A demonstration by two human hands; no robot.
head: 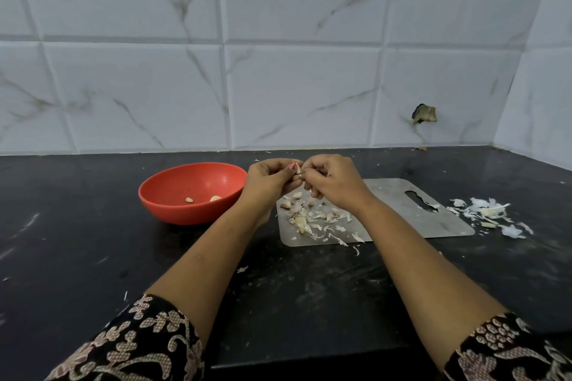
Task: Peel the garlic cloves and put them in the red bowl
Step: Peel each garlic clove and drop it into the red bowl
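Both hands meet above the far-left corner of the steel cutting board. The left hand is curled, its thumb and fingertips pinching a garlic clove. The right hand is curled too, and its fingertips nip the same clove from the other side, so the two hands touch around it (whether the right one has the flesh or only the skin, I cannot tell).

From the hands, the red bowl sits at about 9 o'clock on the dark desk, just beside the left wrist. Two peeled cloves lie apart on its bottom, one toward the middle and one nearer the right wall.

Directly under the hands, at 6 o'clock, the left end of the board is strewn with papery skins and a few cloves, among them one near the board's left edge and a larger one closer to the person. The board's handle slot is at its right end.

At 3 o'clock, off the board's right edge, a second heap of white skins lies on the desk. Stray flakes dot the desk nearer the person.

Behind everything, at 12 o'clock, stands a marble-patterned tiled wall with a broken hole low on the right. Patterned dark sleeves cover both upper forearms.
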